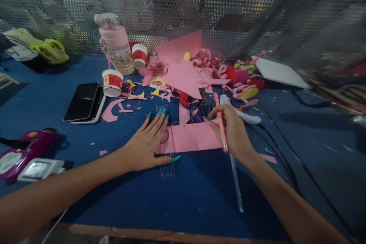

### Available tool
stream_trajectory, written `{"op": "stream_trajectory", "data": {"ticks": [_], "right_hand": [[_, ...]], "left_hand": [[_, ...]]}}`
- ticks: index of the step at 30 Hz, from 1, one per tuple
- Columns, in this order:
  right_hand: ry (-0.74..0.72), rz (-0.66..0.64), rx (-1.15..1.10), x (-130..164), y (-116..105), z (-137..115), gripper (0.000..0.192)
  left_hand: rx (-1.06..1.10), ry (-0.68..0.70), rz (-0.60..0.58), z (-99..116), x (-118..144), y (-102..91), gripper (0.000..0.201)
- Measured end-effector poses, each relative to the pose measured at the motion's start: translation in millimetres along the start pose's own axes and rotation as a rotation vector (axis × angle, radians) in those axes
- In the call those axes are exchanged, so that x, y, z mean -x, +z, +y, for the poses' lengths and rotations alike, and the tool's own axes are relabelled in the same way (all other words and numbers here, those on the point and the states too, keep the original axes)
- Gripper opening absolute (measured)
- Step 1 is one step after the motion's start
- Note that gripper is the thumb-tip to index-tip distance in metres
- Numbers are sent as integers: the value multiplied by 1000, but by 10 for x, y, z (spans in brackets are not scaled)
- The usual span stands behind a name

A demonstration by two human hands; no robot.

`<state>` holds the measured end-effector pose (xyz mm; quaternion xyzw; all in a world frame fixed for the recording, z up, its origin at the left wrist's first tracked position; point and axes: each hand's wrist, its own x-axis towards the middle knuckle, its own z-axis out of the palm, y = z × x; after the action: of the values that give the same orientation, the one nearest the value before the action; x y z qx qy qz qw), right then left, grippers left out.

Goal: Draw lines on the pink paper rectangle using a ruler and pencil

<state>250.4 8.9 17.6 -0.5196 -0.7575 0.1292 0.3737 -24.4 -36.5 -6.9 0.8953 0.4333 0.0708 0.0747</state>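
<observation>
My left hand (pixel 150 137) lies flat with its fingers spread, pressing a clear ruler (pixel 170 170) across the left part of a pink paper strip (pixel 197 137). My right hand (pixel 233 131) is closed around a patterned orange-pink pencil (pixel 220 122), its eraser end toward me and its other end pointing away. The fingertips of that hand are at the strip's upper right edge. Just beyond the strip are dark blue scissor handles (pixel 197 113), partly hidden by my right fingers. A white glue gun (pixel 247 116) lies behind my right hand, and a clear stick (pixel 236 187) sticks out below it.
Pink paper sheets (pixel 183 74) and scraps are heaped at the back. Two paper cups (pixel 112 83) and a bottle (pixel 116 45) stand left of them. Farther left lie a phone (pixel 82 101) and a purple device (pixel 27 148). A black cable (pixel 281 162) runs along the right.
</observation>
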Motion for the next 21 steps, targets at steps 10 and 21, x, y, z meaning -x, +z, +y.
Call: {"op": "stream_trajectory", "data": {"ticks": [10,21], "right_hand": [[-21,3,29,-1,-8,3,13],[-48,12,51,4,0,25,18]], "left_hand": [[-8,-6,2,8,6,0,103],[-18,0,6,-8,7,30,102]]}}
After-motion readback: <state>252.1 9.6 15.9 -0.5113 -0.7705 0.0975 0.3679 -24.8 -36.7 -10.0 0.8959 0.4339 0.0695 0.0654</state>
